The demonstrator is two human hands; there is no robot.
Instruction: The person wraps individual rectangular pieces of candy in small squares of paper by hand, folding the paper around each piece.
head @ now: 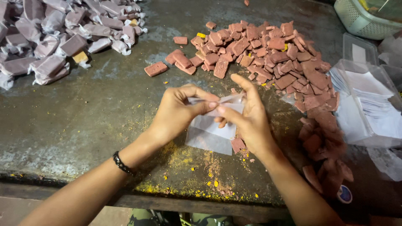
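Centre of frame: both my hands meet over a thin translucent white wrapper sheet. My left hand has thumb and fingers pinched shut on the sheet's upper edge. My right hand pinches the same edge from the other side, forefinger stretched up, other fingers curled under. The sheet hangs down from that grip, its lower part lying on the dark, stained metal bench. Cannot tell whether anything sits inside the fold. A black beaded bracelet is on my left wrist.

Just below my right hand, one small reddish-brown candy block lies on the bench, touching the sheet's lower corner.

Upper centre to right: a loose heap of unwrapped reddish-brown rectangular blocks, trailing down the right side under a clear plastic film. One stray block lies apart, left of the heap.

Upper left: a pile of wrapped pieces with twisted translucent ends.

Right edge: a clear plastic box holding a stack of white paper sheets. Upper right corner: pale green plastic basket.

Yellow crumbs scattered along the bench's near edge.
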